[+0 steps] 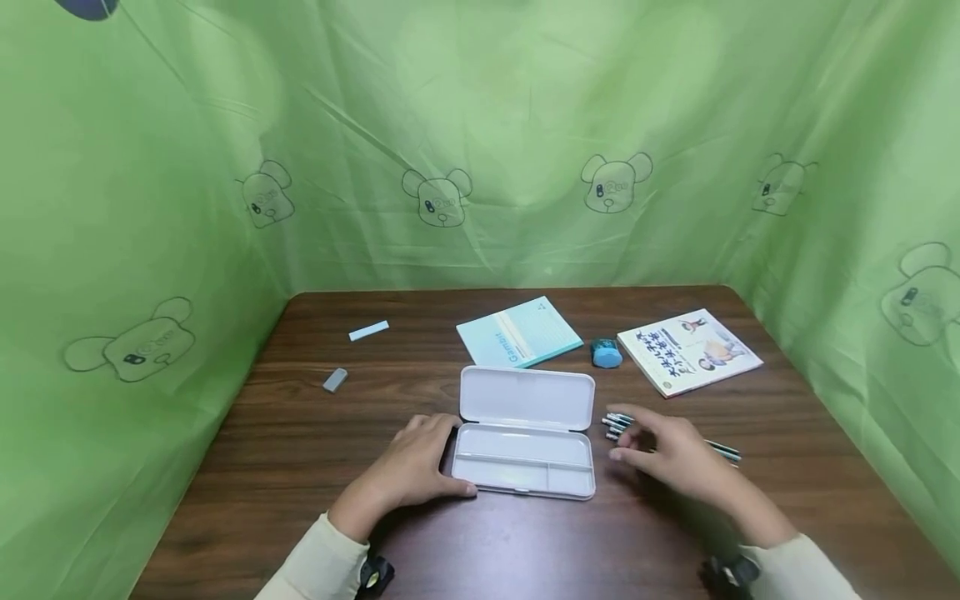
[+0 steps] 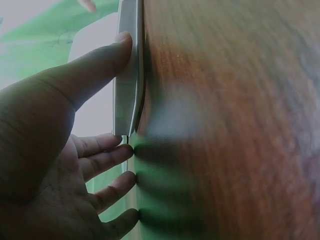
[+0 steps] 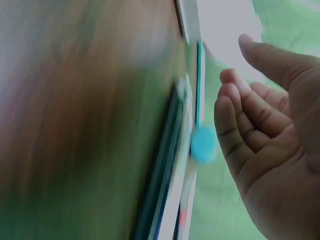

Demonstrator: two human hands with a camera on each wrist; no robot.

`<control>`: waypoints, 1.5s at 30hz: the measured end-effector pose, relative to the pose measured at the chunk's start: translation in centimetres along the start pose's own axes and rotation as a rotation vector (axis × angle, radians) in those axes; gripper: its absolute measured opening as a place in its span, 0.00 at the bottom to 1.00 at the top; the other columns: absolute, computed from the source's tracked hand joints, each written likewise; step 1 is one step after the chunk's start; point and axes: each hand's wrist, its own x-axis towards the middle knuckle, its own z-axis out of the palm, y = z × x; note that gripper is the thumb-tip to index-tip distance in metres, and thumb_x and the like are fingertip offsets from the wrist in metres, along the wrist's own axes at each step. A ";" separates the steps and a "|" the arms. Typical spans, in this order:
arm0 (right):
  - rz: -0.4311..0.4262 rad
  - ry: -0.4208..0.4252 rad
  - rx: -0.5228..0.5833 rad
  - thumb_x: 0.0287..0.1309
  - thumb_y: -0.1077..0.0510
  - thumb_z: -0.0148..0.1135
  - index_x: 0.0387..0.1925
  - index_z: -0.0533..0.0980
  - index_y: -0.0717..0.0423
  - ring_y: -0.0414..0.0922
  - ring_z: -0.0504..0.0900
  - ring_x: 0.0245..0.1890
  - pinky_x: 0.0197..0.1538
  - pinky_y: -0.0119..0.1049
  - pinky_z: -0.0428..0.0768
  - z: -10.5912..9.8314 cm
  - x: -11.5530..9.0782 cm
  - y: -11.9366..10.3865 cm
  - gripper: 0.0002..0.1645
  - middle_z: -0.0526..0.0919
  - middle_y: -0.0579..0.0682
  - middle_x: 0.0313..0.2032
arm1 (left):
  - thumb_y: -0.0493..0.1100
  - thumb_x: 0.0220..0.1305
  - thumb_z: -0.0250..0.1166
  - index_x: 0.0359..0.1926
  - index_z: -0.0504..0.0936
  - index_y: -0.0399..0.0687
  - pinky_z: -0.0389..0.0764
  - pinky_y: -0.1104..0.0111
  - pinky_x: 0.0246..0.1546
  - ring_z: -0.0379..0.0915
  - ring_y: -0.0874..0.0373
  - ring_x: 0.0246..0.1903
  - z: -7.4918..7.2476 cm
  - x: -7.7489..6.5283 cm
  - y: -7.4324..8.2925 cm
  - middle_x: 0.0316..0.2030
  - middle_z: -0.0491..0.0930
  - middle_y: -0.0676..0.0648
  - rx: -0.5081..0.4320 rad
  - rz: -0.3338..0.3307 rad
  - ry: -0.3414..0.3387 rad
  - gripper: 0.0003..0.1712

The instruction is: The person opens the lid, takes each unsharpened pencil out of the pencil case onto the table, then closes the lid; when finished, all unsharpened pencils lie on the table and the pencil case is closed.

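Note:
A white pencil case (image 1: 522, 460) lies on the table with its lid (image 1: 527, 398) raised toward the back; the compartments in its base hold nothing. My left hand (image 1: 412, 467) grips its left end, thumb on the front wall and fingers round the back left corner. In the left wrist view, the thumb presses the case's side (image 2: 127, 85) and the other fingertips touch the table. To the right, my right hand (image 1: 675, 454) hovers over several dark green pencils (image 1: 722, 451), fingers bent and holding nothing. The right wrist view shows the pencils (image 3: 167, 170) beneath the hand, partly blurred.
Behind the case lie a light blue notebook (image 1: 520, 332), a blue pencil sharpener (image 1: 606, 353) and a white book (image 1: 690, 352). An eraser (image 1: 335, 380) and a pale blue strip (image 1: 368, 331) are at the back left. A green curtain (image 1: 510, 125) surrounds the table (image 1: 525, 550).

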 end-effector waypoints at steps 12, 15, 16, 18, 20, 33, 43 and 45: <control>-0.011 -0.129 -0.140 0.63 0.52 0.83 0.73 0.78 0.54 0.29 0.73 0.30 0.35 0.30 0.76 2.9 3.2 -2.2 0.40 0.81 0.33 0.31 | 0.66 0.51 0.88 0.74 0.76 0.46 0.73 0.34 0.72 0.70 0.36 0.73 0.0 0.0 0.1 0.73 0.80 0.43 -0.006 -0.003 -0.006 0.56; -0.012 -0.145 -0.157 0.63 0.51 0.84 0.74 0.78 0.52 0.29 0.72 0.28 0.34 0.29 0.74 3.0 3.6 -2.5 0.41 0.79 0.33 0.29 | 0.65 0.52 0.88 0.73 0.76 0.46 0.73 0.34 0.72 0.70 0.36 0.73 -0.1 0.0 0.1 0.72 0.80 0.43 -0.007 -0.007 -0.007 0.55; -0.011 -0.151 -0.168 0.63 0.51 0.84 0.74 0.78 0.52 0.29 0.71 0.28 0.33 0.29 0.74 3.0 3.7 -2.6 0.41 0.79 0.33 0.29 | 0.65 0.52 0.88 0.73 0.76 0.46 0.73 0.34 0.72 0.70 0.36 0.73 -0.1 0.0 0.1 0.72 0.80 0.42 -0.007 -0.008 -0.007 0.55; -0.012 -0.165 -0.188 0.63 0.51 0.84 0.74 0.78 0.51 0.30 0.70 0.27 0.32 0.30 0.73 3.0 3.9 -2.8 0.41 0.77 0.33 0.28 | 0.65 0.52 0.88 0.74 0.76 0.46 0.73 0.34 0.73 0.70 0.35 0.74 -0.1 0.0 0.1 0.73 0.80 0.42 -0.006 -0.010 -0.008 0.56; -0.015 -0.178 -0.207 0.63 0.52 0.84 0.75 0.78 0.50 0.30 0.70 0.26 0.31 0.30 0.72 3.0 4.1 -3.0 0.41 0.76 0.33 0.27 | 0.65 0.52 0.88 0.74 0.75 0.46 0.73 0.34 0.73 0.70 0.35 0.74 -0.1 -0.1 0.1 0.73 0.79 0.42 -0.004 -0.010 -0.008 0.56; -0.036 -0.117 -0.234 0.70 0.58 0.77 0.71 0.81 0.51 0.29 0.72 0.28 0.32 0.29 0.75 3.6 4.2 -3.4 0.30 0.80 0.34 0.29 | 0.66 0.52 0.88 0.74 0.76 0.46 0.73 0.35 0.72 0.70 0.36 0.74 -0.1 -0.1 0.2 0.73 0.80 0.42 -0.011 -0.007 -0.009 0.55; -0.104 -0.108 -0.236 0.67 0.59 0.79 0.70 0.81 0.51 0.36 0.86 0.42 0.46 0.37 0.87 4.2 3.9 -3.1 0.32 0.91 0.40 0.41 | 0.65 0.52 0.88 0.74 0.75 0.45 0.73 0.35 0.73 0.70 0.36 0.74 -0.1 -0.1 0.2 0.72 0.80 0.42 -0.012 -0.010 -0.008 0.56; -0.108 -0.111 -0.232 0.67 0.60 0.79 0.71 0.81 0.52 0.38 0.88 0.44 0.48 0.38 0.88 4.4 3.9 -3.2 0.32 0.92 0.40 0.42 | 0.66 0.52 0.88 0.74 0.75 0.45 0.73 0.35 0.73 0.70 0.36 0.74 -0.1 -0.1 0.2 0.72 0.80 0.42 -0.010 -0.012 -0.007 0.56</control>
